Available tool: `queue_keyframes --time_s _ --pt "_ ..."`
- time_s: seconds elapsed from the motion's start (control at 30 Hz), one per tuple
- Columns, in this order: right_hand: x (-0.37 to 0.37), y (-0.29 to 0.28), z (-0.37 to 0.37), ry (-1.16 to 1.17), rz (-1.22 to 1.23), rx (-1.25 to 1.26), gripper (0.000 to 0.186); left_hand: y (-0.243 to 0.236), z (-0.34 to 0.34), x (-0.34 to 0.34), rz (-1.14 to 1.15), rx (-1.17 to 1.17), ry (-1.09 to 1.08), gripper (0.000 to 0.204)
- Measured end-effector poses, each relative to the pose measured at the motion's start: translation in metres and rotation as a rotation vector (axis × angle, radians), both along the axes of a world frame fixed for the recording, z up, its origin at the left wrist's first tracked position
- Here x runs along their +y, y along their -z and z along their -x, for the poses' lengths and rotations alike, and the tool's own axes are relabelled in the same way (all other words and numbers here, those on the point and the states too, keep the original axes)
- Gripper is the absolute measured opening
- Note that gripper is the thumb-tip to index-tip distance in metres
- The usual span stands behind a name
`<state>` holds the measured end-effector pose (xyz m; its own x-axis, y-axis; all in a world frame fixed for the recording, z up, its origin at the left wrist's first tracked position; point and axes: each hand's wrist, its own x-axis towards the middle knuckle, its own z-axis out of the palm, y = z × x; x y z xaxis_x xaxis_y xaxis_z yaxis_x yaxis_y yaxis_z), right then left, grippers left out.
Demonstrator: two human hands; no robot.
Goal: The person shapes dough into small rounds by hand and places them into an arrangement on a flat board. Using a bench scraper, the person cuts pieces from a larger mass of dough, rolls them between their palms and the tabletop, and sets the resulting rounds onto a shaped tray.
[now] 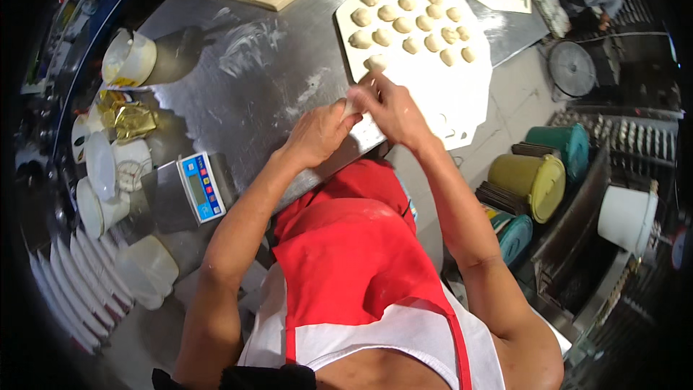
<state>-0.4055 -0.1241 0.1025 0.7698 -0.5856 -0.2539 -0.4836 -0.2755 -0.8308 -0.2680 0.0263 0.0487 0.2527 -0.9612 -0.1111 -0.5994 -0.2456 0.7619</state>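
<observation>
Steel table [245, 94] dusted with flour, white board [462, 94] of dough pieces [411, 22], tiled floor [520, 101]

We see both our forearms rising from the lower edge toward twelve o'clock, converging just above the middle of the view. Our left hand [317, 132] is curled, knuckles up, fingers bent inward toward two o'clock. Our right hand [393, 108] lies just beside it at its two o'clock, fingers pointing toward ten o'clock, fingertips meeting the left hand's in a pinch. Both elbows are bent outward.
</observation>
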Motion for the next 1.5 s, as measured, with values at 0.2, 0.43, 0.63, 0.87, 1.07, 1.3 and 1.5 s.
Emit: queue_keyframes --time_s 0.2,0.43,0.63,0.87,1.07,1.3,1.5 --pt "0.038 -0.02 0.007 0.22 0.175 -0.056 0.049 -0.018 0.034 -0.003 0.195 -0.012 -0.007 0.019" --pt "0.075 -0.029 0.008 -0.131 0.119 -0.221 0.023 0.067 0.002 -0.024 0.246 0.476 0.248 0.024" --pt "-0.074 0.084 0.039 0.119 0.256 -0.109 0.043 0.06 0.02 -0.026 -0.183 0.243 -0.248 0.041" --pt "-0.119 0.12 0.025 0.065 0.555 -0.032 0.033 0.04 0.031 -0.017 -0.186 0.481 -0.369 0.055" --pt "-0.031 0.04 0.021 -0.172 -0.064 -0.224 0.034 -0.002 0.033 -0.03 0.006 0.714 -0.379 0.047" --pt "-0.009 0.004 0.021 -0.037 0.038 0.15 0.059 -0.014 0.022 -0.014 -0.08 0.33 -0.033 0.034" --pt "0.023 -0.01 0.015 0.237 -0.044 0.153 0.045 -0.021 0.041 -0.015 -0.047 -0.019 0.072 0.027"
